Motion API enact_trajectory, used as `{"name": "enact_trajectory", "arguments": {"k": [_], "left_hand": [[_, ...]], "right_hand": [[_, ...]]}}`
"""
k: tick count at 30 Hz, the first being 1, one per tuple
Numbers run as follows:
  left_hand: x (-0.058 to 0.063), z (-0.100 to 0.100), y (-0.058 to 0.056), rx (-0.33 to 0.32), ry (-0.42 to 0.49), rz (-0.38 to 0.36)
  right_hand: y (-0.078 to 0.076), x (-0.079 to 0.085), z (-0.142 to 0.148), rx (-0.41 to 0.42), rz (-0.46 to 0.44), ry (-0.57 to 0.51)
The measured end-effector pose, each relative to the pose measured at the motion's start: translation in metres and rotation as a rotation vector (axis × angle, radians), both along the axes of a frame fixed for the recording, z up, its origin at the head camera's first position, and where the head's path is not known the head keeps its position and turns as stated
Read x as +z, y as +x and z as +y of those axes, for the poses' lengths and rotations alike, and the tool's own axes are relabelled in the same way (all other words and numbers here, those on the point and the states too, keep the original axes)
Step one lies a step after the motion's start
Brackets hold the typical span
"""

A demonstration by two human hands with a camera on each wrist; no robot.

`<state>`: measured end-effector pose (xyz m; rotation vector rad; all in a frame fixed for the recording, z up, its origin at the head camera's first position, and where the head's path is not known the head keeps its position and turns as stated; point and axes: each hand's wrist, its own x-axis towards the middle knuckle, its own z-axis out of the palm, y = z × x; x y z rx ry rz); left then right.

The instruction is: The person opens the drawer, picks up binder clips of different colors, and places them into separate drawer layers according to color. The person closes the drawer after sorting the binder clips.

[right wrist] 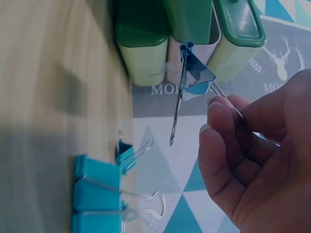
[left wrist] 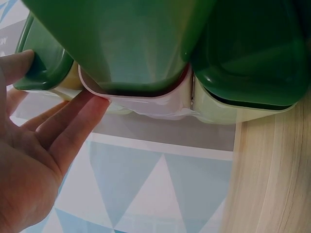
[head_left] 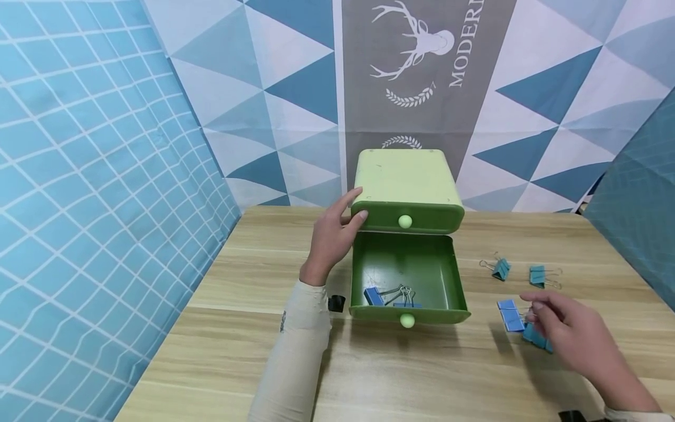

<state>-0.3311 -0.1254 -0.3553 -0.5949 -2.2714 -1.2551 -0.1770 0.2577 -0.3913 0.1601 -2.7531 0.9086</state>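
My left hand (head_left: 332,237) rests against the left side of a small green drawer cabinet (head_left: 406,176), its thumb touching the top drawer's front (head_left: 382,218). The middle drawer (head_left: 448,275) is pulled out. Inside it lie a blue binder clip (head_left: 373,296) and another blue clip partly hidden by the front wall. To the right, my right hand (head_left: 577,334) pinches one wire handle of a blue binder clip (right wrist: 199,73) between thumb and fingers, holding it in the air. Its other handle hangs free. Below this hand is a teal binder clip (head_left: 538,338) on the table, partly covered.
Two more teal binder clips (head_left: 501,269) (head_left: 537,275) lie on the wooden table (head_left: 253,351) right of the drawer. The cabinet's lowest drawer (left wrist: 257,63) is shut. A patterned cloth (head_left: 295,105) hangs behind, and a blue checked cloth (head_left: 95,176) hangs on the left.
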Motion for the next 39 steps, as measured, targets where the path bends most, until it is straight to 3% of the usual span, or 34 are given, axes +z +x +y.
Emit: {"name": "enact_trajectory", "arguments": {"k": [12, 21, 29, 39], "left_hand": [[0.001, 0.0, -0.001, 0.0, -0.007, 0.005], [0.002, 0.0, 0.0, 0.0, -0.011, 0.006], [0.001, -0.001, -0.002, -0.01, -0.01, 0.021], [0.003, -0.001, 0.0, -0.013, -0.006, 0.025]], "right_hand": [[-0.019, 0.026, -0.028, 0.087, 0.11, -0.07], [-0.031, 0.04, -0.053, 0.125, 0.1, -0.186], [-0.042, 0.044, -0.074, 0.236, 0.097, -0.227], [-0.058, 0.04, -0.097, 0.283, 0.048, -0.194]]}}
